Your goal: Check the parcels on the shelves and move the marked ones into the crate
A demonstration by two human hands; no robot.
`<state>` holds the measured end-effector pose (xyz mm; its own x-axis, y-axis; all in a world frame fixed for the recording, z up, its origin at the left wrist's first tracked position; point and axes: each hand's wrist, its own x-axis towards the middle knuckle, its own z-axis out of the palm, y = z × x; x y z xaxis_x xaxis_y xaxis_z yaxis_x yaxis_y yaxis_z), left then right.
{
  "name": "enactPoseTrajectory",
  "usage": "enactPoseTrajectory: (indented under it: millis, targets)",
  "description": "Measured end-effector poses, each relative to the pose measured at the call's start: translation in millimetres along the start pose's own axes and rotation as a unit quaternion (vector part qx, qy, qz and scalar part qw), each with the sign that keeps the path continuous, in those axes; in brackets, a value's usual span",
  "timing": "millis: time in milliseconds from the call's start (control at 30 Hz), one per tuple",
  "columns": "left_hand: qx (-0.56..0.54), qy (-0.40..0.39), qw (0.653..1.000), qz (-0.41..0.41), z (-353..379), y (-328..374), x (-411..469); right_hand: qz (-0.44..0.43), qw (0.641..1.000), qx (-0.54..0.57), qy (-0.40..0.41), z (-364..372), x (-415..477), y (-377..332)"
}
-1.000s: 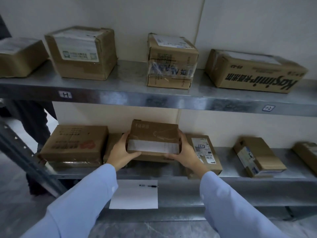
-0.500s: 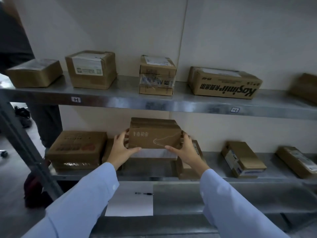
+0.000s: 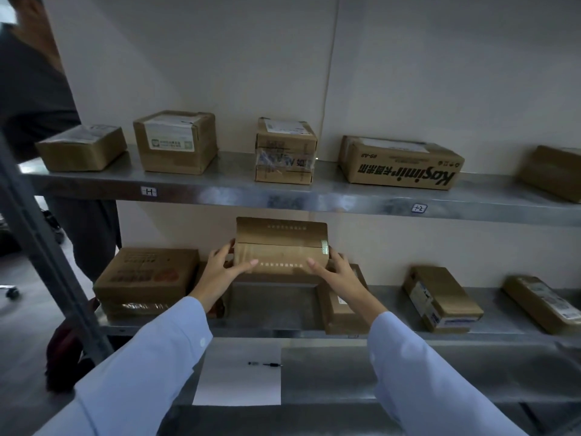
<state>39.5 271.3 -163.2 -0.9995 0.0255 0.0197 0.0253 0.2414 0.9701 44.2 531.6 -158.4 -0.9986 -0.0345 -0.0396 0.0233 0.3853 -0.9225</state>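
Note:
A flat brown cardboard parcel (image 3: 281, 243) is held up in front of the lower shelf (image 3: 490, 325), tilted so its underside with rows of small print faces me. My left hand (image 3: 221, 272) grips its left end and my right hand (image 3: 334, 272) grips its right end, thumbs across the near face. Under it lies another flat parcel (image 3: 341, 313) with a white label, partly hidden by my right wrist. No crate is in view.
The upper shelf (image 3: 220, 187) carries several boxes, among them a "Kasimir" carton (image 3: 399, 165). More parcels lie on the lower shelf at left (image 3: 147, 278) and right (image 3: 440, 300). A white sheet (image 3: 239, 385) and pen (image 3: 265, 364) lie on the steel surface below. A person (image 3: 34, 99) stands at left.
The parcel has been lifted higher and rotated between both hands, turning from its printed top face to its underside. My view has pulled back and risen.

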Motion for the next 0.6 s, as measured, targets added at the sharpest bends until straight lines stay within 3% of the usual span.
enactPoseTrajectory:
  millis: [267,600]
  targets:
    - [-0.045,0.029,0.999,0.005,-1.0,-5.0,-4.6,-0.02,0.995,0.096,-0.001,-5.0,0.7,2.5]
    - [-0.005,0.035,0.999,0.04,0.5,-7.8,-4.7,-0.033,0.999,0.011,0.008,-4.1,5.9,6.8]
